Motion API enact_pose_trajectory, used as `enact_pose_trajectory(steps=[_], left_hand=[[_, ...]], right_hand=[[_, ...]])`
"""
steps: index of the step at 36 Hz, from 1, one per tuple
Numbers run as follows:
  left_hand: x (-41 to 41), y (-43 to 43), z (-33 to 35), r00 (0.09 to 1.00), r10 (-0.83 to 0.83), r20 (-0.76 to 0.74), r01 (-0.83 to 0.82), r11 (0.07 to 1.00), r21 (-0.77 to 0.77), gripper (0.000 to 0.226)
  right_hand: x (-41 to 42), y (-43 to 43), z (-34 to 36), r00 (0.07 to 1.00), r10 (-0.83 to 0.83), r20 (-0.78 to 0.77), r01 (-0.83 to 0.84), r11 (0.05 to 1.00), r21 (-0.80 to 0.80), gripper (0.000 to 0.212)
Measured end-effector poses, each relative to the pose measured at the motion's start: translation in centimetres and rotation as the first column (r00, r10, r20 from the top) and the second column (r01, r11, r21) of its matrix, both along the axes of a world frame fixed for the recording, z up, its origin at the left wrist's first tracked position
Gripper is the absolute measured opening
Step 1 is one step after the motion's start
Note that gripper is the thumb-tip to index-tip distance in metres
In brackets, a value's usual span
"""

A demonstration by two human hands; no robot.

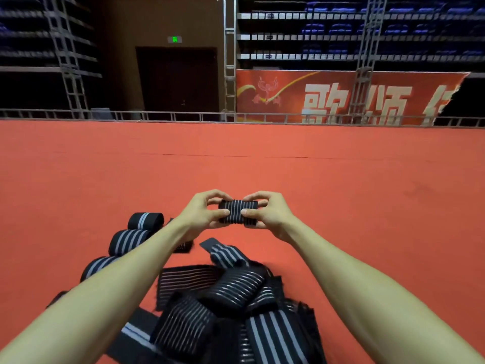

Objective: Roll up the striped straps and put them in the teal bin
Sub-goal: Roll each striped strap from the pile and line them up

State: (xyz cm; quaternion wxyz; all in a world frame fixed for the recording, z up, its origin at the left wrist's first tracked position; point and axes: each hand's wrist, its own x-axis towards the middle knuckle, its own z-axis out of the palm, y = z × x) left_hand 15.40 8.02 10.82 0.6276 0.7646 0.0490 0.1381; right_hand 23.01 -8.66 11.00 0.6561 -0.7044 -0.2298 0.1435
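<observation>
A red carpeted floor [367, 195] is filling most of the scene, running far to a metal railing [183, 117] and a red banner [328, 95]. Near the viewer, a heap of loose black elastic straps with pale stripes [236, 311] is lying on the floor between the two forearms. Left of the heap, three rolled black striped straps [128, 241] are lying in a row running from near to far, apart from the hands.

Beyond the heap, the left hand [202, 214] and the right hand [267, 214] are meeting above the floor, holding between them a small tight roll of black striped strap [238, 211]. The roll's long axis is running left to right, so each hand is taking one end. The fingers [223, 212] of both hands are curling round it, thumbs pressing on the near face. Neither hand is nearer, as the roll is sitting midway between them.

No teal bin is showing, so which way the roll must travel cannot be told. By judgement, this strap is nearly rolled, while the heap is leaving much of the task undone.
</observation>
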Motion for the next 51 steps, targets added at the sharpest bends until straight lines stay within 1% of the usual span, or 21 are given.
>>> enact_pose_trajectory(steps=[6, 9, 11, 14, 16, 17, 19, 20, 21, 24, 29, 34, 36, 38, 39, 41, 43, 45, 47, 49, 51], left_hand=[[5.7, 5.1, -4.1, 0.993, 0.081, -0.086, -0.076, 0.995, 0.061, 0.025], [8.2, 6.8, -6.4, 0.985, 0.121, -0.126, -0.11, 0.99, 0.092, 0.026], [9.6, 7.5, -7.6, 0.979, 0.142, -0.148, -0.123, 0.983, 0.134, 0.026], [11.4, 8.0, -9.1, 0.969, 0.178, -0.173, -0.131, 0.959, 0.253, 0.024], [12.1, 7.8, -9.8, 0.963, 0.197, -0.186, -0.124, 0.931, 0.343, 0.024], [12.3, 7.7, -10.2, 0.961, 0.199, -0.192, -0.106, 0.908, 0.406, 0.025], [12.6, 7.6, -10.6, 0.96, 0.2, -0.197, -0.053, 0.817, 0.574, 0.029], [12.7, 7.6, -10.8, 0.96, 0.204, -0.189, -0.041, 0.776, 0.63, 0.031], [12.8, 7.7, -10.9, 0.961, 0.205, -0.187, -0.036, 0.76, 0.649, 0.032], [13.2, 8.0, -11.1, 0.953, 0.208, -0.221, -0.016, 0.762, 0.648, 0.034], [13.8, 8.7, -12.0, 0.942, 0.166, -0.293, 0.063, 0.768, 0.638, 0.036], [13.5, 8.5, -12.0, 0.946, 0.154, -0.285, 0.069, 0.764, 0.642, 0.037], [13.1, 8.2, -11.3, 0.952, 0.151, -0.267, 0.068, 0.744, 0.665, 0.044], [12.4, 7.9, -10.4, 0.959, 0.174, -0.222, 0.018, 0.746, 0.665, 0.051], [12.0, 7.8, -10.1, 0.962, 0.188, -0.199, -0.01, 0.75, 0.661, 0.049], [11.3, 7.6, -9.7, 0.962, 0.195, -0.192, -0.024, 0.759, 0.651, 0.036], [10.2, 7.1, -9.8, 0.96, 0.15, -0.237, 0.04, 0.764, 0.644, 0.02], [9.0, 6.4, -10.1, 0.951, 0.078, -0.299, 0.14, 0.753, 0.643, 0.014], [8.1, 5.9, -10.6, 0.934, 0.03, -0.355, 0.237, 0.691, 0.683, 0.018], [7.5, 5.7, -10.9, 0.926, 0.024, -0.377, 0.278, 0.634, 0.722, 0.025], [7.4, 5.7, -10.9, 0.92, 0.017, -0.392, 0.297, 0.622, 0.725, 0.03]], right_hand=[[5.8, 5.7, -4.4, 1.0, 0.003, 0.029, 0.0, 0.994, -0.106, 0.025], [8.5, 7.8, -6.8, 0.999, 0.011, 0.047, -0.003, 0.984, -0.176, 0.022], [10.2, 8.7, -8.1, 0.995, 0.001, 0.098, 0.022, 0.972, -0.234, 0.021], [12.0, 9.3, -9.8, 0.986, -0.003, 0.166, 0.054, 0.952, -0.301, 0.024], [12.6, 9.1, -10.7, 0.982, 0.005, 0.187, 0.059, 0.94, -0.336, 0.021], [12.8, 9.0, -11.0, 0.978, 0.015, 0.207, 0.063, 0.929, -0.365, 0.021], [13.2, 8.7, -11.7, 0.962, 0.06, 0.265, 0.066, 0.895, -0.441, 0.024], [13.4, 8.5, -12.0, 0.953, 0.083, 0.291, 0.067, 0.879, -0.471, 0.026], [13.6, 8.3, -12.2, 0.946, 0.102, 0.308, 0.066, 0.869, -0.49, 0.028], [14.5, 8.1, -12.6, 0.922, 0.134, 0.363, 0.091, 0.836, -0.541, 0.032], [15.1, 8.4, -13.5, 0.927, 0.14, 0.349, 0.085, 0.826, -0.557, 0.03], [14.7, 8.3, -13.2, 0.908, 0.16, 0.387, 0.106, 0.806, -0.582, 0.031], [14.4, 8.0, -12.9, 0.902, 0.163, 0.399, 0.103, 0.818, -0.566, 0.033], [14.0, 7.7, -12.6, 0.896, 0.15, 0.418, 0.104, 0.843, -0.527, 0.036], [13.7, 7.5, -12.5, 0.889, 0.138, 0.438, 0.119, 0.852, -0.51, 0.037], [13.0, 6.9, -12.3, 0.877, 0.09, 0.473, 0.171, 0.86, -0.481, 0.036], [11.7, 6.2, -11.9, 0.879, 0.047, 0.474, 0.194, 0.874, -0.446, 0.03], [10.4, 5.6, -11.9, 0.895, 0.059, 0.441, 0.154, 0.888, -0.432, 0.023], [9.0, 5.2, -12.2, 0.913, 0.111, 0.392, 0.089, 0.884, -0.459, 0.02], [8.0, 4.8, -12.6, 0.922, 0.164, 0.349, 0.043, 0.856, -0.515, 0.021], [7.4, 4.5, -13.0, 0.929, 0.201, 0.312, 0.01, 0.827, -0.561, 0.021]])
